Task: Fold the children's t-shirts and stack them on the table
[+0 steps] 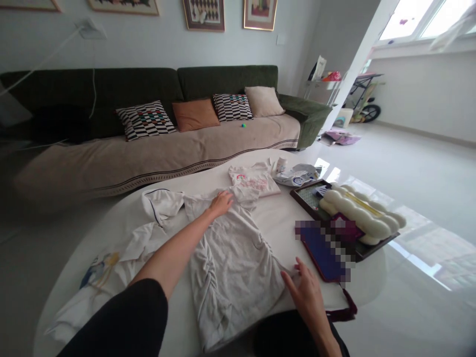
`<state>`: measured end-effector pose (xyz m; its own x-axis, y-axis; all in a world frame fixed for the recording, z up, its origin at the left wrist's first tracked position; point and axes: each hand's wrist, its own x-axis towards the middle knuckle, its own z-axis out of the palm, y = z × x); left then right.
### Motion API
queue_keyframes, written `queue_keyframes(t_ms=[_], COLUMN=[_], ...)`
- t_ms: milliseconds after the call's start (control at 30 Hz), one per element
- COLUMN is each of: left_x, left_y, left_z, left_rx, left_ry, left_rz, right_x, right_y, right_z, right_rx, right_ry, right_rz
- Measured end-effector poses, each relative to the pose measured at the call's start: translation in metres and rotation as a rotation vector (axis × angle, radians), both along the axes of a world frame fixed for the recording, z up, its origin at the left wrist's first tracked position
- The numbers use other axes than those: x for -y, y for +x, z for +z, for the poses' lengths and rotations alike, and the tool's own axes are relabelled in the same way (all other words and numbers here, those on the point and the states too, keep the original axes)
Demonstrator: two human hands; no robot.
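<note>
A light grey short-sleeved shirt lies spread on the white table, its neck end away from me and its sides gathered in wrinkles. My left hand rests on the cloth near the neckline, fingers stretched out over it. At the shirt's right lower edge is my right hand, with thumb and fingers apart; the thumb is close to or touching the fabric. To the left lies a crumpled white garment with dark trim and a coloured print. Beyond the grey shirt, a folded pale shirt bears a pink print.
On the right, a dark tray carries a cream cloud-shaped tissue box. A blue phone-like item with a dark red strap lies beside it. A small white bottle and a plastic packet stand behind. A green sofa lines the wall.
</note>
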<state>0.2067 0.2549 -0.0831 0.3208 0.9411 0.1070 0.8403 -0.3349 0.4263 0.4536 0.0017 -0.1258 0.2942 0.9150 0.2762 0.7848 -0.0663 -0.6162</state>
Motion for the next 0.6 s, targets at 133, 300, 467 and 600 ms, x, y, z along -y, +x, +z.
queue_keyframes(t_ms=[133, 300, 467, 600], left_x=[-0.032, -0.047, -0.061, -0.068], left_y=[0.072, 0.104, 0.095, 0.047], left_z=[-0.005, -0.017, -0.01, 0.014], left_rx=[0.086, 0.196, 0.382, 0.589], left_ry=[-0.014, -0.077, -0.136, -0.203], left_rz=[-0.039, 0.023, 0.06, 0.128], right_x=[-0.004, -0.004, -0.004, 0.006], right_y=[0.007, -0.007, -0.011, -0.022], right_z=[-0.014, -0.009, 0.0, 0.009], right_rx=[-0.069, 0.007, -0.048, -0.194], right_ry=[-0.089, -0.143, -0.154, -0.072], right_rz=[0.068, 0.053, 0.067, 0.107])
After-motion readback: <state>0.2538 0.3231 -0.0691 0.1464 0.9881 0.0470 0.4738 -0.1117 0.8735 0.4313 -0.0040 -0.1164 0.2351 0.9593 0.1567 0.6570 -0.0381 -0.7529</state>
